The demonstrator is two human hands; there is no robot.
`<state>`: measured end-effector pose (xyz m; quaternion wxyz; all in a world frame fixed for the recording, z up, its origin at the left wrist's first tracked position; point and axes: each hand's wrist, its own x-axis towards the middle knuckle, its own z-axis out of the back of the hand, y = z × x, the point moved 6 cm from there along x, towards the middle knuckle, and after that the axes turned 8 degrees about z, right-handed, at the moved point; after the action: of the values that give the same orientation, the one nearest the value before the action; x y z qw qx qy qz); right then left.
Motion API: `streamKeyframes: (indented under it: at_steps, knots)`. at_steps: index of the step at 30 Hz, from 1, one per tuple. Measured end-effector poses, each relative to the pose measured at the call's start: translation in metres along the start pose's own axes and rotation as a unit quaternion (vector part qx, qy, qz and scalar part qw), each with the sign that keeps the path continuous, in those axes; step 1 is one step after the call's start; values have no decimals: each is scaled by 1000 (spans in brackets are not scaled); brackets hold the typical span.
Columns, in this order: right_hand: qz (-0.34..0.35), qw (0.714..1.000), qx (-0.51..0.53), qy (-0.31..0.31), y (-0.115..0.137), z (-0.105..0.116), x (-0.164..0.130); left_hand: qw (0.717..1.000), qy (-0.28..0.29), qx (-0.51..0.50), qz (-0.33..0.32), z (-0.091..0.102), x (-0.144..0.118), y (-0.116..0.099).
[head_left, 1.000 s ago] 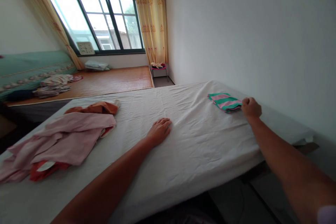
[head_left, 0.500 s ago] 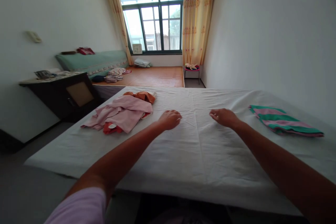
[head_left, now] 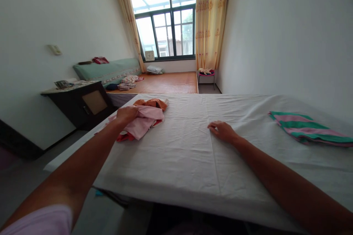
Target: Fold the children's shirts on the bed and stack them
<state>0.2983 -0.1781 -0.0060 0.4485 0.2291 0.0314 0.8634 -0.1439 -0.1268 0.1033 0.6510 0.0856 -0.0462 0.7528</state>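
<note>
My left hand (head_left: 126,114) is closed on a crumpled pink garment (head_left: 142,124) at the left side of a bed covered with a white sheet (head_left: 187,154). Under the pink cloth lie an orange garment (head_left: 153,102) and a red one (head_left: 123,137). My right hand (head_left: 222,131) rests palm down on the sheet near the middle, fingers loosely spread, holding nothing. A folded cloth with green and pink stripes (head_left: 306,128) lies at the right side of the bed, well apart from my right hand.
A dark cabinet (head_left: 82,104) stands left of the bed against the wall. Beyond the bed is a wooden platform (head_left: 162,82) with a green cushion (head_left: 107,69) and small clothes. A small stool (head_left: 206,73) sits by the yellow curtain (head_left: 209,18) and window.
My left hand moved left from the bare sheet and closed on the pink garment. My right hand left the striped cloth earlier and now rests on the sheet. The view shifted left.
</note>
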Motion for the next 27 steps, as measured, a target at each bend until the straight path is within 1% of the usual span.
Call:
streamKeyframes:
  at_steps: [2,4,5,6,7,8,9,11,13,14,16,17,18,19,20,21,22,23,24,25,26,27]
  knots:
    - [-27,999,33,-14,-10,1,-2,999,-21,-17,-16,14,11,-18]
    - [-52,994,85,-36,-19,2,-2,994,-56,-71,-62,36,19,-48]
    - [-60,990,121,-50,-21,2,-2,985,-78,-121,-90,50,20,-66]
    - [-65,983,161,-64,-23,3,-1,971,-91,-185,-121,63,19,-86]
    - [-67,974,203,-77,-23,3,-1,949,-95,-265,-146,75,18,-105]
    - [-70,963,244,-87,-22,4,0,918,-86,-354,-159,86,16,-124]
    - [-74,953,280,-91,-21,4,-1,877,-66,-448,-162,94,15,-142]
    - [-86,932,340,-89,-17,6,-3,780,-17,-608,-148,108,14,-175]
    - [-100,910,394,-78,-13,9,-6,690,16,-710,-136,120,17,-203]
    - [-106,896,424,-76,-11,12,-8,654,23,-744,-134,124,20,-215]
    - [-115,864,482,-85,-10,17,-11,594,24,-793,-132,127,30,-231]
    - [-122,849,505,-98,-11,20,-12,571,23,-810,-127,123,36,-235]
    - [-128,836,521,-115,-14,23,-13,556,26,-822,-118,116,42,-238]
    - [-135,826,530,-136,-18,26,-14,549,31,-829,-103,104,48,-239]
    - [-140,820,531,-159,-23,29,-15,551,37,-830,-81,88,53,-237]
    - [-142,817,529,-182,-28,32,-15,566,41,-822,-53,70,57,-233]
    - [-143,815,523,-204,-33,35,-16,596,37,-802,-19,50,60,-227]
    - [-143,816,514,-223,-39,38,-17,639,25,-769,19,30,60,-218]
    - [-146,819,501,-238,-45,40,-18,696,6,-716,54,12,59,-208]
    - [-153,827,483,-245,-50,40,-19,745,-10,-663,75,-3,55,-199]
    - [-161,840,456,-247,-56,40,-20,770,-21,-632,83,-16,50,-193]
    - [-169,858,419,-244,-61,39,-21,799,-29,-596,68,-24,42,-191]
